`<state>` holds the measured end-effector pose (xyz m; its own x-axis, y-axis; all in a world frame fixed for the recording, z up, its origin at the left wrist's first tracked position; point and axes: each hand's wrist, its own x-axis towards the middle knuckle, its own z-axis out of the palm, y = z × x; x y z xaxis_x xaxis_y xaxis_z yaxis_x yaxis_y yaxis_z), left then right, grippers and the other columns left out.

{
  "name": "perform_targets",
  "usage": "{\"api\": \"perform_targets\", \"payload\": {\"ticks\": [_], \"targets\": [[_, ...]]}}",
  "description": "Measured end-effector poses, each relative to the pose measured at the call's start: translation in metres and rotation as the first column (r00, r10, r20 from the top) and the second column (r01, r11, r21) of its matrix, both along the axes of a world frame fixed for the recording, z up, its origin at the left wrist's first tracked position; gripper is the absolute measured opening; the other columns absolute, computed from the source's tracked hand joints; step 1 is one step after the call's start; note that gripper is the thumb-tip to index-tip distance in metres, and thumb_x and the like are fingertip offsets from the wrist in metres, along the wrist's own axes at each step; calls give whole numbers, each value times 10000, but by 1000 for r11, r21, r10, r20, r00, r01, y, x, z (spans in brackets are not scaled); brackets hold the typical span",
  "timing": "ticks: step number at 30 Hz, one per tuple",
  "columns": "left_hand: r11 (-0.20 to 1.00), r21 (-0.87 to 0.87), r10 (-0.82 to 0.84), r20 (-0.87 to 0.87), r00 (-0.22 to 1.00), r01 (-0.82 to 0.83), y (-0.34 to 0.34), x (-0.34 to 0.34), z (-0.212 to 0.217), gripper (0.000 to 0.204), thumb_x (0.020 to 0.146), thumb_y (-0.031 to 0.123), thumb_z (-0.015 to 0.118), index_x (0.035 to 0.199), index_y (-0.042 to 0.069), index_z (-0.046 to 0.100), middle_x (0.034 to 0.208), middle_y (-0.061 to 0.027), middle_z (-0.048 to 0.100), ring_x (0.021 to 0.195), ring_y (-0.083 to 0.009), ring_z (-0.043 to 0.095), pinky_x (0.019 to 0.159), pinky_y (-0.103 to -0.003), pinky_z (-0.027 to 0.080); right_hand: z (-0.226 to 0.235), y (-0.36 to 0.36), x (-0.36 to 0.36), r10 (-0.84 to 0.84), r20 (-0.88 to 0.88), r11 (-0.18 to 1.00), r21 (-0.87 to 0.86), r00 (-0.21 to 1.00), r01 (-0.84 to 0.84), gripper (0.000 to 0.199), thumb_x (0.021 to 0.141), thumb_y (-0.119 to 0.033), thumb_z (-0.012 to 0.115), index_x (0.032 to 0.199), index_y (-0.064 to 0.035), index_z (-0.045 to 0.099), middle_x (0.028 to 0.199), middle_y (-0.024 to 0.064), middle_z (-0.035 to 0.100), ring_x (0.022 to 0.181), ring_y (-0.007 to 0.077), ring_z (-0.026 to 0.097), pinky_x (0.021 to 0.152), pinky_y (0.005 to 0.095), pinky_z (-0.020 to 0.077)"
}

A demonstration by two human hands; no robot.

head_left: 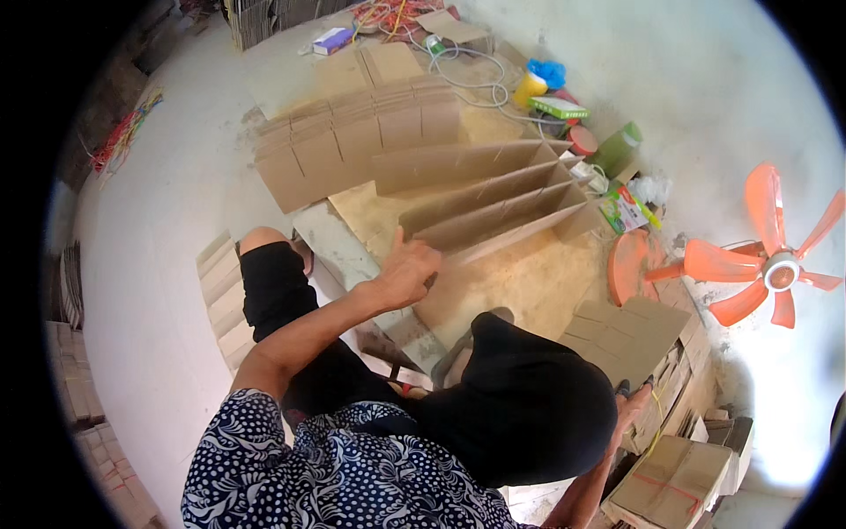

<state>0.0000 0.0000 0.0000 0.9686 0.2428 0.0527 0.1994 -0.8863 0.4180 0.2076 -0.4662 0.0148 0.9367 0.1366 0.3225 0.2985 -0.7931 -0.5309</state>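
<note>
My left hand (407,271) grips the near ends of long slotted cardboard strips (493,207) that stand on edge on a wooden board (538,282), thumb raised. The strips fan out to the right and cross shorter pieces. My right hand (631,404) is low on the right, mostly hidden behind my black-clad knee (520,406). Its fingertips rest at the edge of a stack of flat slotted cardboard pieces (627,333); its grip is hidden.
A row of overlapping slotted cardboard sheets (352,137) lies beyond the strips. An orange fan (775,269), an orange disc (626,264), a green bottle (619,145) and a yellow cup (529,88) stand right. Tied cardboard bundles (674,480) sit lower right, cardboard strips (220,295) left.
</note>
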Motion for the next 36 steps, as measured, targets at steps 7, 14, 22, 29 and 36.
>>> {"api": "perform_targets", "payload": {"ticks": [7, 14, 22, 29, 36], "targets": [[992, -37, 122, 33, 992, -120, -18, -5, -5, 245, 697, 1, 601, 937, 23, 558, 1074, -176, 549, 1099, -380, 492, 975, -571, 310, 53, 57, -9, -18, -198, 960, 271, 980, 72, 212, 869, 7, 459, 1069, 45, 517, 937, 109, 583, 821, 172, 493, 723, 274, 428], [977, -193, 135, 214, 967, -94, -29, -2, -17, 168, 769, 66, 596, 916, 5, 545, 1015, -218, 557, 951, -415, 539, 778, -481, 451, 79, 127, 26, 259, -148, 852, 500, 955, -154, 273, 940, -80, 492, 1181, 42, 528, 1055, 98, 606, 922, 168, 556, 797, 294, 460], [957, -230, 219, 168, 961, -178, -21, 26, -24, 96, 784, 57, 565, 835, 9, 499, 834, -209, 554, 767, -426, 560, 645, -500, 437, 52, 258, 104, 444, -172, 845, 407, 879, -347, 350, 878, -128, 586, 1199, 8, 556, 990, 85, 614, 829, 175, 557, 751, 305, 459], [968, -195, 180, 101, 978, -158, -21, 1, -17, 95, 780, 44, 568, 820, 19, 485, 758, -199, 559, 728, -425, 573, 624, -504, 437, 63, 258, 130, 579, 75, 789, 196, 812, -582, 213, 826, -129, 645, 1002, -11, 640, 640, 79, 564, 565, 122, 497, 516, 291, 404], [966, -184, 205, 131, 970, -179, -30, 14, -14, 112, 775, 40, 571, 838, 28, 480, 741, -226, 593, 701, -440, 586, 586, -511, 440, 102, 267, 27, 836, 22, 536, 183, 549, -824, 369, 876, 17, 581, 1232, 9, 487, 1003, 137, 620, 829, 153, 556, 765, 258, 461]]}}
